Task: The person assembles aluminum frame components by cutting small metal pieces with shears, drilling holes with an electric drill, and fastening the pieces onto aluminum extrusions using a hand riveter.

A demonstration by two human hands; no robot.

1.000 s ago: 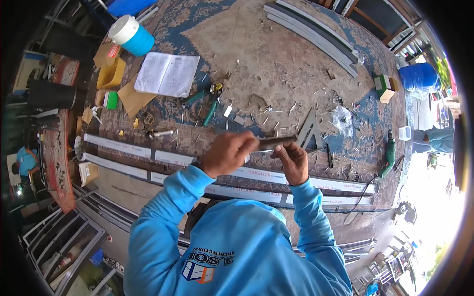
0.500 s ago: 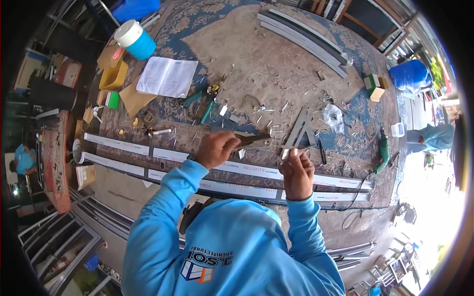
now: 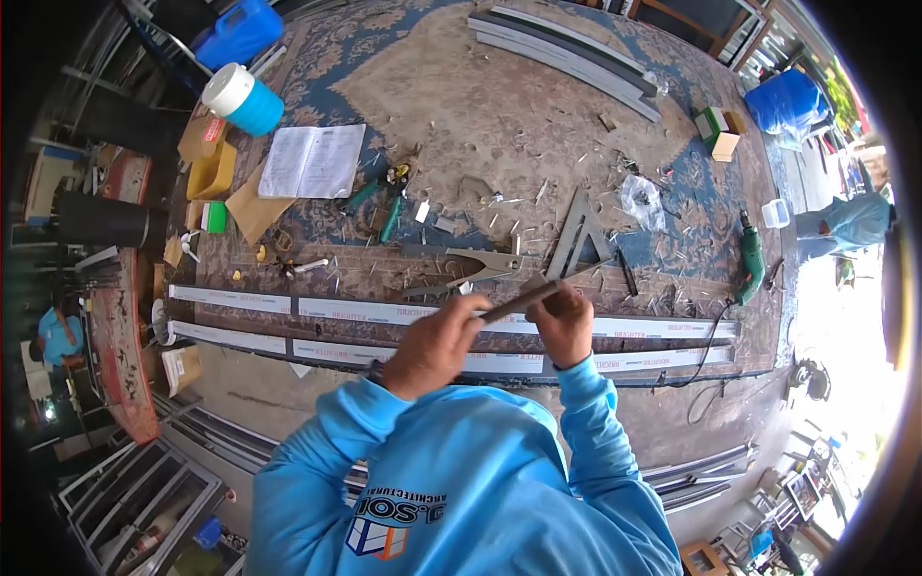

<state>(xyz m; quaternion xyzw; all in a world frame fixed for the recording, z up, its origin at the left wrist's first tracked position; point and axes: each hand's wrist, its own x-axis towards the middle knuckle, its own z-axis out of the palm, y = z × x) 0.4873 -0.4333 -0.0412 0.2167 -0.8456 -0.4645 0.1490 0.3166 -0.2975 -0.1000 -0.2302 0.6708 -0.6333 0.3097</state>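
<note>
My left hand [image 3: 434, 348] is closed on one end of a dark, flat bar [image 3: 523, 301], above the near part of the carpeted table. The bar slants up to my right hand [image 3: 563, 321], whose fingers are curled closed at its other end; what they hold is too small to tell. A thin point sticks out past these fingers. Beyond my hands lie an open plier-like metal tool [image 3: 480, 264] and a grey triangular square [image 3: 578, 240]. Long strips with printed white film [image 3: 384, 312] run beneath my hands.
An open notebook [image 3: 312, 161], green-handled pliers [image 3: 392, 219] and a blue-and-white jug [image 3: 245, 101] are at the left. A green drill [image 3: 750, 259] and clear plastic [image 3: 642, 202] lie right. Metal profiles [image 3: 567, 62] rest at the back. Another person [image 3: 855, 226] stands at the right edge.
My left hand has come away from the plier-like tool, which now lies in full view, and moved nearer the body with the dark bar. My right hand has moved left to meet it.
</note>
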